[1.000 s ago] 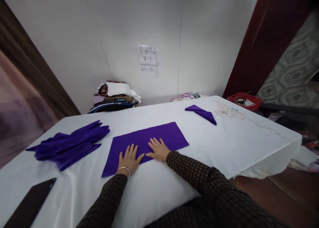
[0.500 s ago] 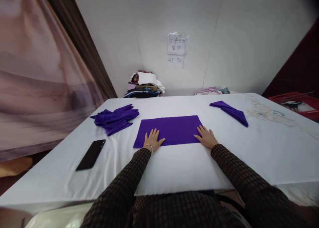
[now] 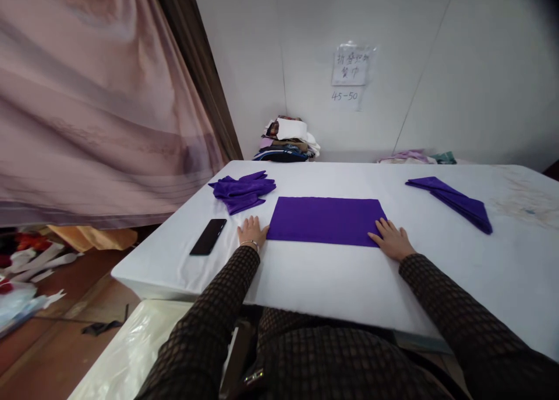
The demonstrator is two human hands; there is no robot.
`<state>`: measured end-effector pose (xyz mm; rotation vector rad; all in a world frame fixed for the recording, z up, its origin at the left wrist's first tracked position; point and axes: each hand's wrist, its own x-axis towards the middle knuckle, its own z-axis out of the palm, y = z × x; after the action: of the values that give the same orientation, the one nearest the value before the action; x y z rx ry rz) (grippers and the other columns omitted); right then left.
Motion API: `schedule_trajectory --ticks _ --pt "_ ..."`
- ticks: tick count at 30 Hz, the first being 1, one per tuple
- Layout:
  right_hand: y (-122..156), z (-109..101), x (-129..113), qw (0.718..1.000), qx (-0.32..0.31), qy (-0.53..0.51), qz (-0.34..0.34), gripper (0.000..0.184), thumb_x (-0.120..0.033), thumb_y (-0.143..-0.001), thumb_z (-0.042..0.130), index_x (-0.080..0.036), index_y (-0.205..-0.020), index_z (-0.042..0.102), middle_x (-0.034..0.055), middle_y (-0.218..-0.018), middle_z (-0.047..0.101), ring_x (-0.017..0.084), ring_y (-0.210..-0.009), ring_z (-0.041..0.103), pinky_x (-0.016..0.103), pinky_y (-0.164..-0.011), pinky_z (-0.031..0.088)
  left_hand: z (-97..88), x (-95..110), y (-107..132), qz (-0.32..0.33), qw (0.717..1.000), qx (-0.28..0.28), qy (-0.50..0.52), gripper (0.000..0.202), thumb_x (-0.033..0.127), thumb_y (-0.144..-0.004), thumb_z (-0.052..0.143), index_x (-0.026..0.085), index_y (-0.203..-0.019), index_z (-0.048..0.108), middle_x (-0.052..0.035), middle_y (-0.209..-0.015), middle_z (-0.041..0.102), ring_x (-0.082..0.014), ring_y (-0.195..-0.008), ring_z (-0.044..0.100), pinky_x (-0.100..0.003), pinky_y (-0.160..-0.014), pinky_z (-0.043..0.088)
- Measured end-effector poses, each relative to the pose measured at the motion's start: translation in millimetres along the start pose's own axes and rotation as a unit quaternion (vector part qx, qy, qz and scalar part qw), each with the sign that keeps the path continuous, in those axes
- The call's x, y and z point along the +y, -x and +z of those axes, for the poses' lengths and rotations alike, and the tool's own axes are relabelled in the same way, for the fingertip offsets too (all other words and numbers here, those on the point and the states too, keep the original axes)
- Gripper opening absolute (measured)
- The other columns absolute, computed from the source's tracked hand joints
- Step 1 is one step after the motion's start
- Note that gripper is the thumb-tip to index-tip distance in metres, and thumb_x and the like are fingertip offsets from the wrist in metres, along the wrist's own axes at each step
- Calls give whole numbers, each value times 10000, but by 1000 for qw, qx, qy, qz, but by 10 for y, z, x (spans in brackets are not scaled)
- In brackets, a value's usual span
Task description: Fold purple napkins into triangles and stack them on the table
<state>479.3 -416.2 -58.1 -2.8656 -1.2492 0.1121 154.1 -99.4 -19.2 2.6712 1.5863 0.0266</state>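
A purple cloth [image 3: 324, 220], folded into a flat rectangle, lies on the white-covered table [image 3: 323, 278] in front of me. My left hand [image 3: 252, 233] rests on the table at the cloth's left edge, fingers spread, thumb close to its near left corner. At the opposite end, my right hand [image 3: 392, 240] lies with outstretched fingers over the near right corner. Neither hand grips anything. Behind my left hand is a crumpled heap of purple cloth [image 3: 243, 191]. Farther to the right lies a folded purple cloth [image 3: 454, 201] in a narrow, slanted shape.
A black phone [image 3: 208, 237] lies left of my left hand. Against the wall stands a stack of folded fabrics [image 3: 288, 141], with more fabric [image 3: 408, 156] to its right. A pink curtain [image 3: 100, 109] hangs at left, and a plastic-covered surface [image 3: 135, 347] stands below the table edge.
My left hand has slid left off the cloth to its left edge, while the right stays at the right end. The view has turned left, showing more floor there.
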Motion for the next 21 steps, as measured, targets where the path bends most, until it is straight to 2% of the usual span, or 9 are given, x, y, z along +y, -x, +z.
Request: schedule_trajectory --ticks 2,4,7,11,13,14,15,17,21 --pt "-19 -62 -69 1000 -4 -2 1 682 -557 -910 173 -152 -1445 295 130 -1531 205 296 -1402 140 569 -1062 183 -42 156 42 38 999 13 9 628 506 -922 247 139 -1428 305 -127 -1510 277 -281 -1394 208 -512 -1108 180" --pt "-45 -156 -262 1000 12 -11 -16 712 -583 -900 185 -134 -1439 307 149 -1526 211 308 -1404 125 565 -1071 159 -48 386 84 114 993 17 22 590 479 -929 261 159 -1420 325 -111 -1510 282 -263 -1396 206 -500 -1119 154" --pt "-97 -292 -810 995 31 -47 -88 748 -609 -892 182 -119 -1449 282 145 -1527 210 296 -1409 109 522 -1099 107 16 754 125 206 978 8 37 579 475 -930 259 176 -1420 329 -86 -1522 259 -247 -1408 170 -500 -1129 118" --pt "-178 -299 -1670 977 7 -96 -191 733 -593 -904 187 -115 -1453 270 139 -1534 188 270 -1412 108 483 -1111 60 163 1017 111 218 975 -31 38 618 506 -923 225 179 -1443 288 -76 -1537 216 -251 -1418 126 -517 -1129 98" --pt "-204 -232 -1923 970 -9 -107 -219 729 -587 -906 195 -111 -1451 276 137 -1532 196 260 -1413 107 475 -1111 48 218 1030 88 207 976 -52 32 623 510 -921 208 193 -1455 260 -63 -1544 196 -251 -1421 113 -516 -1129 100" --pt "-211 -194 -1970 967 -15 -109 -228 731 -593 -903 201 -115 -1451 277 131 -1532 198 255 -1413 108 475 -1111 46 236 1021 78 205 977 -56 30 626 515 -920 202 199 -1458 251 -57 -1546 190 -250 -1421 109 -513 -1130 100" --pt "-215 -159 -1959 966 -18 -108 -233 736 -603 -899 208 -122 -1452 277 123 -1533 199 251 -1413 110 478 -1111 44 247 1008 70 205 977 -56 30 631 522 -919 198 203 -1460 246 -53 -1547 186 -249 -1422 107 -511 -1130 101" --pt "-216 -105 -1768 968 -16 -101 -228 747 -628 -887 220 -145 -1455 278 106 -1536 193 247 -1414 109 488 -1111 41 252 987 61 208 976 -54 32 640 538 -916 194 204 -1459 249 -55 -1546 189 -252 -1421 108 -514 -1128 100" --pt "-166 -62 -934 987 4 -69 -144 746 -638 -884 214 -165 -1459 271 89 -1538 192 247 -1415 104 494 -1113 57 239 990 59 205 977 -47 34 637 534 -921 193 192 -1453 269 -60 -1542 200 -251 -1419 125 -516 -1129 97"
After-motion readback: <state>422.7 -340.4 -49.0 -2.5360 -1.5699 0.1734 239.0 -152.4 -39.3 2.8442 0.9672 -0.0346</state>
